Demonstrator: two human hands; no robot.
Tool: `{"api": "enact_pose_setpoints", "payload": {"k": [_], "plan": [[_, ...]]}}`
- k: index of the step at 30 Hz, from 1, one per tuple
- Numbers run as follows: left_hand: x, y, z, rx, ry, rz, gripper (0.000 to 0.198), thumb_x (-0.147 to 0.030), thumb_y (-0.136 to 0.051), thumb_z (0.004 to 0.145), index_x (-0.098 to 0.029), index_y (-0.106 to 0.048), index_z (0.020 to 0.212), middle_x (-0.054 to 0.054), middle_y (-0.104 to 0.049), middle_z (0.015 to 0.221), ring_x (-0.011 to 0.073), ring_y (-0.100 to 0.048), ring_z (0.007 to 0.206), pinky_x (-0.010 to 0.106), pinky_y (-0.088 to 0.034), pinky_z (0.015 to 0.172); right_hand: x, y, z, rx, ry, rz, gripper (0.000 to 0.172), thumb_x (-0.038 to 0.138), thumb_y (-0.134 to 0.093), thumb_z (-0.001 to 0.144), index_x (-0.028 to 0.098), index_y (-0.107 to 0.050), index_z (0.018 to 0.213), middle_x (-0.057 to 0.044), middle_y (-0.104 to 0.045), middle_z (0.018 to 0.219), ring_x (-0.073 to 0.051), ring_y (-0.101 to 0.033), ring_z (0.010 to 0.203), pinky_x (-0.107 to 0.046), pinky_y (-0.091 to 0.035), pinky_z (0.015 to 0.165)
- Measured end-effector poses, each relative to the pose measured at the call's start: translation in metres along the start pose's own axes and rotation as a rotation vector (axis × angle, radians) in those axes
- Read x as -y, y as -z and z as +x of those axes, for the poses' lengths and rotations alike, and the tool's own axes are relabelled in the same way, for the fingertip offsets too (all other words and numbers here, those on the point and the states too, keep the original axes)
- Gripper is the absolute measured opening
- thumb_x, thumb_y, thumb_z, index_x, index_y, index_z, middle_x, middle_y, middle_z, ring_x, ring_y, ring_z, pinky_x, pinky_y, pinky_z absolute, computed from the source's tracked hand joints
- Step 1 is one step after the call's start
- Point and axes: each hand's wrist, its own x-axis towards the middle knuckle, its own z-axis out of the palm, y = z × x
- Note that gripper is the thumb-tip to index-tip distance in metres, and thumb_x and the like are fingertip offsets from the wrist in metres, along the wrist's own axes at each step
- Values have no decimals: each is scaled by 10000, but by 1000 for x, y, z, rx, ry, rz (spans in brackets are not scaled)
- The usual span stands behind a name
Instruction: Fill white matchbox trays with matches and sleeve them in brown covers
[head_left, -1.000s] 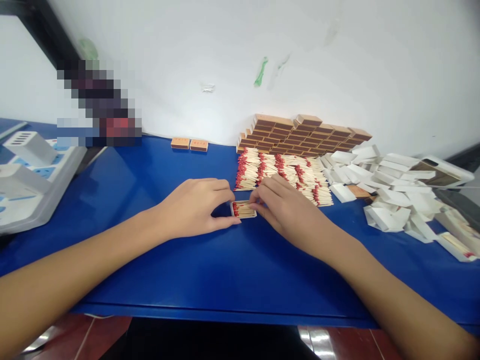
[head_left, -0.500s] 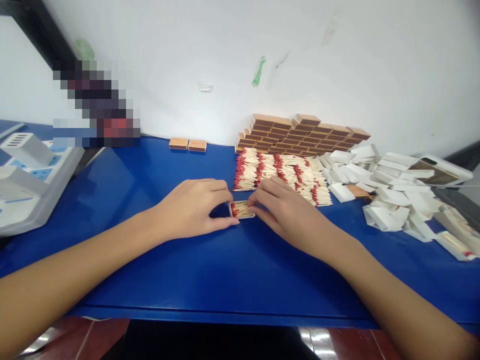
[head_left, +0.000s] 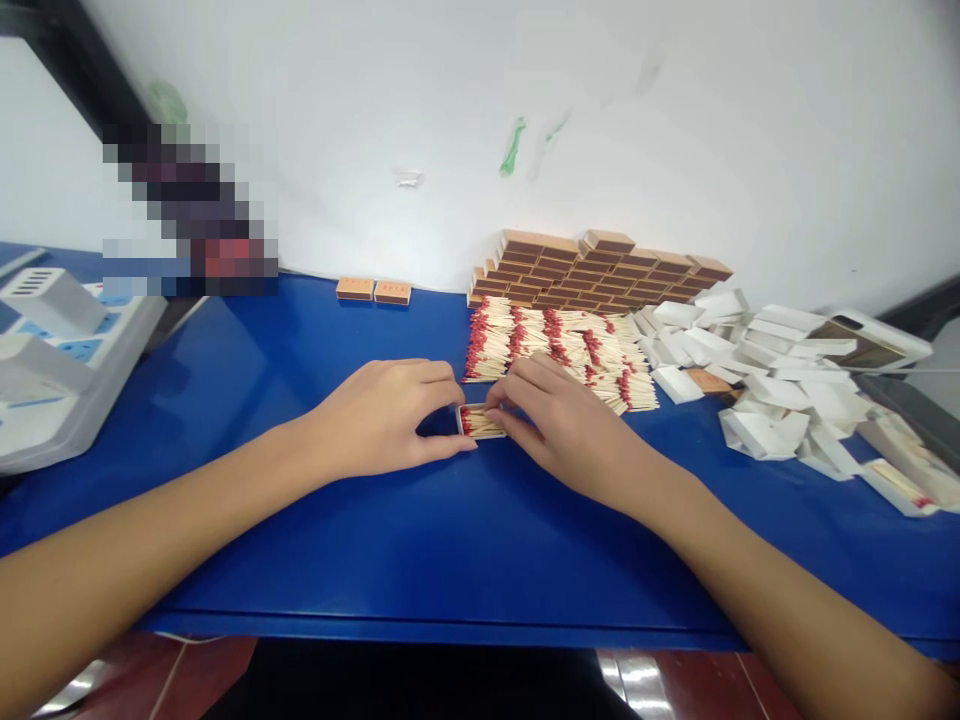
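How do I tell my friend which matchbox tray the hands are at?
Find the loose matches on the blue table. Just nearer you, between the left hand and right hand, lies a white tray. It sits apart from the heaped trays, with red match heads at its left end.

Nothing legible: red printing (head_left: 355, 285) on two matchboxes (head_left: 392, 297) near the back edge of the worktop (head_left: 420, 560) is too small to read.
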Motion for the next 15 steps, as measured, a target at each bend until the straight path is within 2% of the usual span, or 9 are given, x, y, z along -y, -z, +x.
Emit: {"api": "enact_pose_setpoints", "payload": {"k": [4, 15], "plan": [[1, -1, -1, 6, 1, -11, 319, -501, -703, 1003, -188, -756, 1042, 31, -750, 1037, 205, -730, 947, 311, -512, 792, -1, 4, -4, 21, -47, 117, 45, 189, -597, 1068, 206, -608, 1028, -87, -638, 1039, -253, -588, 1015, -395, -499, 863], [1, -2, -1, 3, -19, 20, 332, -503, -699, 1007, -179, -752, 1052, 30, -743, 1029, 203, -723, 930, 320, -505, 774, 0, 6, -6, 73, -67, 178, 46, 215, -628, 1061, 213, -643, 1017, -69, -633, 1032, -237, -597, 1011, -385, -507, 863]]}}
